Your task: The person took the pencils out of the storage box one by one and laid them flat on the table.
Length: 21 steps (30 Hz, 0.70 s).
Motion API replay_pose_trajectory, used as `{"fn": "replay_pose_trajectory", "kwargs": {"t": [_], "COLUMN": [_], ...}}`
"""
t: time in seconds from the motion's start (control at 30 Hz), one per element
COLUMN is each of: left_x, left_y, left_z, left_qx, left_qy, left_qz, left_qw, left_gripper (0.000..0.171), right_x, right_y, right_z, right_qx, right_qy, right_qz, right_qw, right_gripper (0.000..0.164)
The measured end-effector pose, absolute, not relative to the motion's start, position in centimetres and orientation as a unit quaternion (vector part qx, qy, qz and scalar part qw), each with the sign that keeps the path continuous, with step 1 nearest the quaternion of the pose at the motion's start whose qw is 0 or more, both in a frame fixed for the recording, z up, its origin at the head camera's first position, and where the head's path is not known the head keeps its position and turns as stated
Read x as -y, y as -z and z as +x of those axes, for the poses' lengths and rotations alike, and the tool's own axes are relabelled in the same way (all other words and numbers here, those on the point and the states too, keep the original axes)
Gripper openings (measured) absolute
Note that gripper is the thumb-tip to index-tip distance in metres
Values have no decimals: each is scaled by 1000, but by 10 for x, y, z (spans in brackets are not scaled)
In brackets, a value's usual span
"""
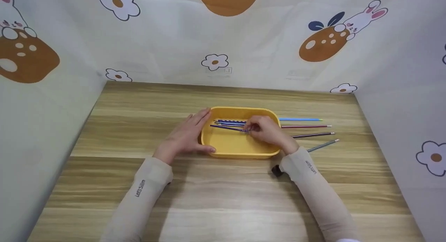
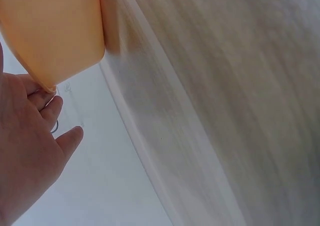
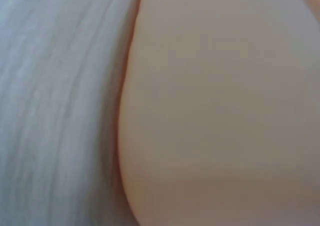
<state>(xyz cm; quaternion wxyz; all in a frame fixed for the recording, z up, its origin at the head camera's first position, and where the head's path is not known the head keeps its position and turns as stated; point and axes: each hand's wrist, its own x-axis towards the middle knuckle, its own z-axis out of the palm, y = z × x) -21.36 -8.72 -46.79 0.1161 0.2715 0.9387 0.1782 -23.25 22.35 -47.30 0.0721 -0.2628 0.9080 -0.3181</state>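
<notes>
A yellow plastic tray [image 1: 240, 155] stands on the table. Inside it, several blue and dark pencils [image 1: 230, 123] lie side by side. My right hand [image 1: 266, 130] reaches over the tray's right end and pinches a dark blue pencil [image 1: 226, 127] near one end, the other end pointing left. My left hand [image 1: 186, 134] rests against the tray's left end, thumb at the near corner and fingers stretched along the far corner. In the left wrist view its fingers touch the rim of the tray [image 2: 55, 36]. The right wrist view holds only the tray wall [image 3: 215, 96] and table, without fingers.
Right of the tray lie a light blue pencil [image 1: 301, 119], a dark red pencil [image 1: 306, 126], a black pencil [image 1: 313, 134] and a grey-green pencil [image 1: 324, 145], partly hidden by tray or arm. Printed cloth walls [image 1: 167, 43] bound the wooden table [image 1: 223, 200] at back and sides.
</notes>
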Motion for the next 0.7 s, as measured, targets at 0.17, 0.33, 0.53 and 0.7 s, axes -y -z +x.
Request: {"fn": "replay_pose_trajectory", "kwargs": {"t": [0.17,0.33,0.53,0.7], "left_x": [87,89,89,87], "left_y": [469,470,469,471], "left_z": [-213,-212,-212,-212], "left_qx": [-936,-937,-938,-939], "left_qy": [-189,-192,-190,-188], "left_qz": [275,269,265,261], "left_qw": [112,116,117,117], "left_gripper": [124,124,124,126], "right_x": [-227,-227,-233,-244], "right_y": [466,456,443,439], "right_z": [-230,-227,-219,-210], "right_qx": [-888,-870,-858,-858], "right_qy": [380,422,445,450], "right_qz": [-242,-235,-239,-235], "right_qw": [92,98,89,84], "right_gripper": [20,20,18,18]}}
